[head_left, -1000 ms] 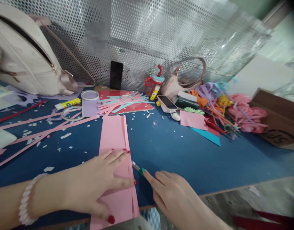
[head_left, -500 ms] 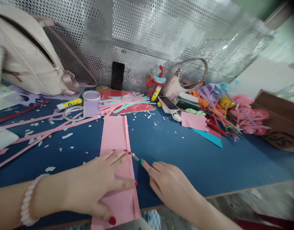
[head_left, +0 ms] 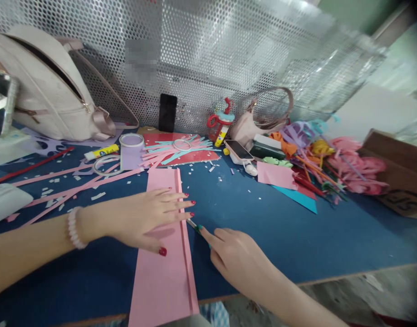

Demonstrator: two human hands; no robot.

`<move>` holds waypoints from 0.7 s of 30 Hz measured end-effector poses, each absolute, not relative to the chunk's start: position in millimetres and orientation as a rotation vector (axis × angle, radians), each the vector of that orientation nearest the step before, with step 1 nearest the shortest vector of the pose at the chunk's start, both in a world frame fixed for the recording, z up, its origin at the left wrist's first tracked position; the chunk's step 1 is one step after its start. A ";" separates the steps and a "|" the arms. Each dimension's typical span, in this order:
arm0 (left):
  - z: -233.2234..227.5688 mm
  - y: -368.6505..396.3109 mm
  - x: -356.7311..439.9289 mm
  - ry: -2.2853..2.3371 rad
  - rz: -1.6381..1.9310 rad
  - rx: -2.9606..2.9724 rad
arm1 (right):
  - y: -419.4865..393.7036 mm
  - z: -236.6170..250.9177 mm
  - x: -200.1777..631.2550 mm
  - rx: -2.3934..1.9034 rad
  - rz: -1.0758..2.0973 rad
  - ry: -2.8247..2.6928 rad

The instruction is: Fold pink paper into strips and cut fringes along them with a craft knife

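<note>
A long pink paper sheet lies lengthwise before me, its right edge folded over in a narrow strip and its near end at the table's front edge. My left hand is spread over the sheet, fingers apart, with the fingertips at the folded edge. Just right of that edge, my right hand grips a utility knife, index finger stretched along it. The knife's pale blade points at the fold, close to my left fingertips; most of its handle is hidden under the hand.
Behind the sheet lie a red sheet with pink and blue strips, a purple paper tube, a tape roll and a glue stick. A phone stands against the silvery backing. Paper flowers and a cardboard box are at right.
My left hand has lifted and slid away from me along the sheet, uncovering its near part. My right hand and the knife have barely moved. The view has shifted slightly.
</note>
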State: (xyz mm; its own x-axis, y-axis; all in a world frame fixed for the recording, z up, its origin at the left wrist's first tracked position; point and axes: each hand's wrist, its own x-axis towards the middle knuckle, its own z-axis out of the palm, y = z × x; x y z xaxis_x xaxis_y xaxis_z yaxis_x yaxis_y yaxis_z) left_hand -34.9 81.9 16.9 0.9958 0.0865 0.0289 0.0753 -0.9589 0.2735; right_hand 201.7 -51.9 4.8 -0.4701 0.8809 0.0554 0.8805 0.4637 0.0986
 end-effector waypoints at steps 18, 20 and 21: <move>-7.4 102.7 -37.4 0.166 -0.023 2.877 | -21.4 15.0 201.7 1.624 0.016 2.569; -7.9 102.3 -37.2 0.157 0.007 2.869 | -14.4 17.0 200.8 1.637 -0.017 2.535; -7.9 102.2 -36.9 0.154 0.007 2.866 | -11.3 17.8 200.6 1.646 -0.035 2.527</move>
